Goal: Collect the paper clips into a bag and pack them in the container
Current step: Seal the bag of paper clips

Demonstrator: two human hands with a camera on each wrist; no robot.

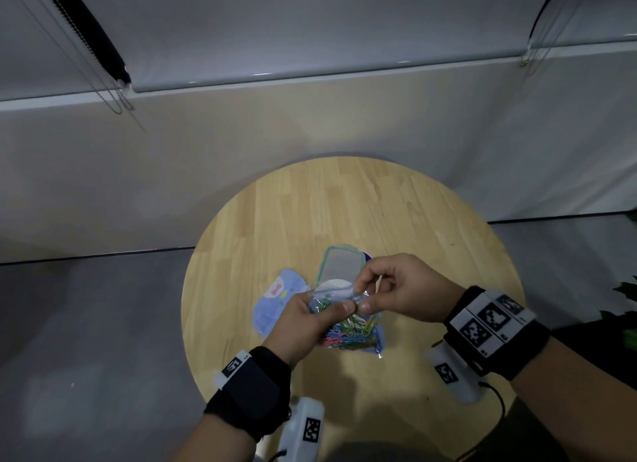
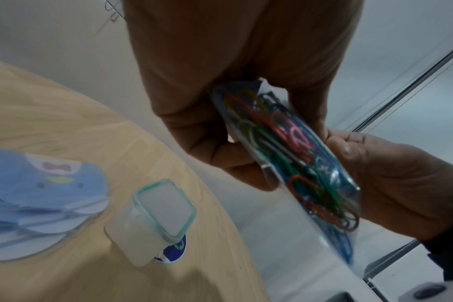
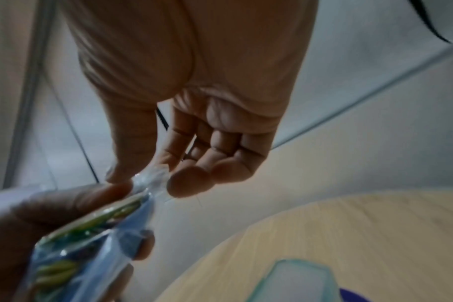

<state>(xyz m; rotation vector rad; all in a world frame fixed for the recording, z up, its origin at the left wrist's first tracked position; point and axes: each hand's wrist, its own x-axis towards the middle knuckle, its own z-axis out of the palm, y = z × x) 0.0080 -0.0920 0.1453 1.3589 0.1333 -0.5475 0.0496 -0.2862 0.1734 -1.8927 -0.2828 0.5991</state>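
While both hands hold it above the round tabletop [image 1: 396, 220], the bag [image 1: 358, 334] hangs clear of the wood, its clear plastic packed with coloured clips [image 2: 297, 147]. On the left hand [image 1: 306, 323] the grip is closed round the bag's body, thumb across the front and fingers [image 2: 212, 147] behind. On the right hand [image 1: 403, 289] the grip is a narrow pinch, thumb and forefinger nipping the bag's top edge [image 3: 149, 179], while the other fingers [image 3: 220, 159] curl loosely and touch nothing. Just beyond the hands the container [image 1: 339, 265] stands on the tabletop, a small clear box with a green rim, its mouth uncovered. A dark blue round lid-like piece [image 2: 177, 248] shows at its far side. Left of the container lies a stack of blue shaped papers [image 1: 275, 299] with a pink bow print. Both wrists carry black bands with square printed markers [image 1: 489, 318].
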